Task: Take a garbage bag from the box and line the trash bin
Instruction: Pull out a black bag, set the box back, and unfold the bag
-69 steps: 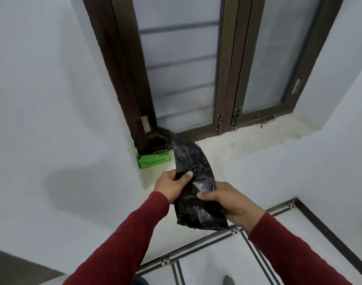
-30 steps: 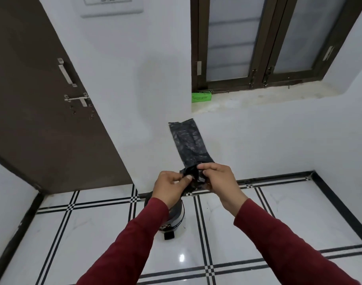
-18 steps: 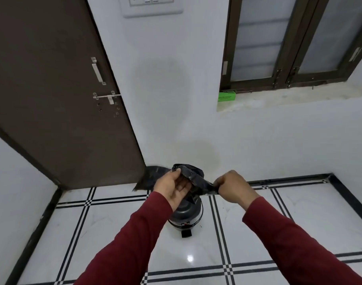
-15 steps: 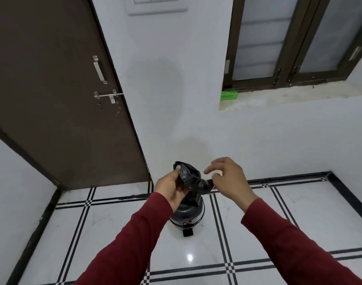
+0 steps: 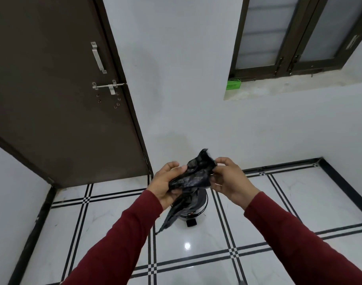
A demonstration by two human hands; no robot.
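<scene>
A crumpled black garbage bag (image 5: 193,175) is held between both hands at chest height. My left hand (image 5: 165,185) grips its lower left part. My right hand (image 5: 227,178) pinches its upper right edge with thumb and fingers. A tail of the bag hangs down below my left hand. Directly under the bag stands a small grey pedal trash bin (image 5: 194,210) on the tiled floor, mostly hidden by the bag and hands. The green garbage bag box (image 5: 233,84) lies on the left end of the window sill.
A dark brown door (image 5: 52,89) with a bolt fills the left side. White walls meet behind the bin, with a window (image 5: 289,33) at the upper right. The glossy white floor (image 5: 278,202) has black line borders.
I have turned from the window sill to the bin on the floor. The flat bag has been bunched up, and my right hand, briefly off it, now pinches its edge again.
</scene>
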